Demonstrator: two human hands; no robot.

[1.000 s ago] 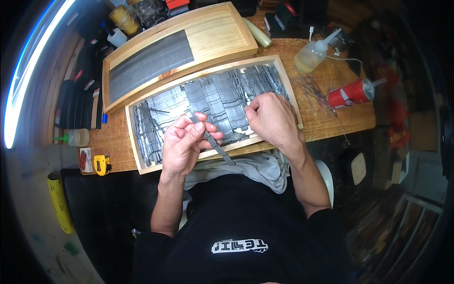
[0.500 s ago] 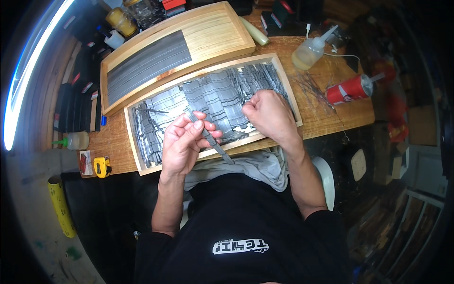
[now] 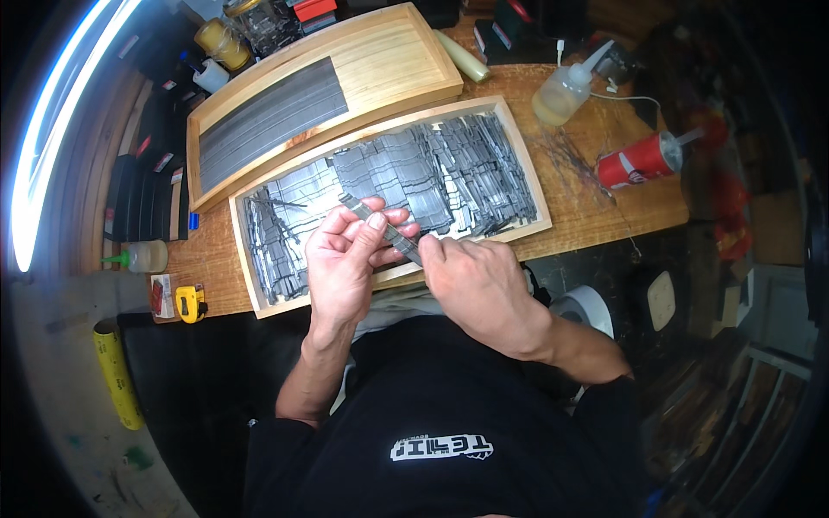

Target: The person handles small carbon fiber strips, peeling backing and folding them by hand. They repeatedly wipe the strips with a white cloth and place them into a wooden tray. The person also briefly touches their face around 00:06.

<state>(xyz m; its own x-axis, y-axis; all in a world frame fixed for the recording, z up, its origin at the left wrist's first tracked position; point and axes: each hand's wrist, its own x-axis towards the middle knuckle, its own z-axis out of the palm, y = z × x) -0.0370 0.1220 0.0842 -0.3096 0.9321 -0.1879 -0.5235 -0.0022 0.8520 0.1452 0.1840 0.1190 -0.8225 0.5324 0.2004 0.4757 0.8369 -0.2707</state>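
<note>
My left hand [image 3: 350, 246] pinches a small bundle of thin grey strips [image 3: 401, 242] between thumb and fingers, tilted down to the right. Closed at the lower end of that bundle is my right hand [image 3: 484, 289]; its fingertips are mostly hidden behind the back of the hand. Both hands are over the near edge of a shallow wooden tray [image 3: 535, 186]. Inside it lie many dark grey thin strips [image 3: 389, 173], in rows at the middle and more jumbled at both ends.
Behind stands a second wooden tray [image 3: 397, 65], partly covered by neat grey strips [image 3: 276, 116]. On the right are a squeeze bottle [image 3: 561, 97], a red can [image 3: 639, 161] and loose thin strands [image 3: 579, 160]. A yellow tape measure [image 3: 190, 304] sits at the left table edge.
My right hand has come down and toward me from above the tray to the lower end of the strips. My left hand keeps its hold, shifted slightly right.
</note>
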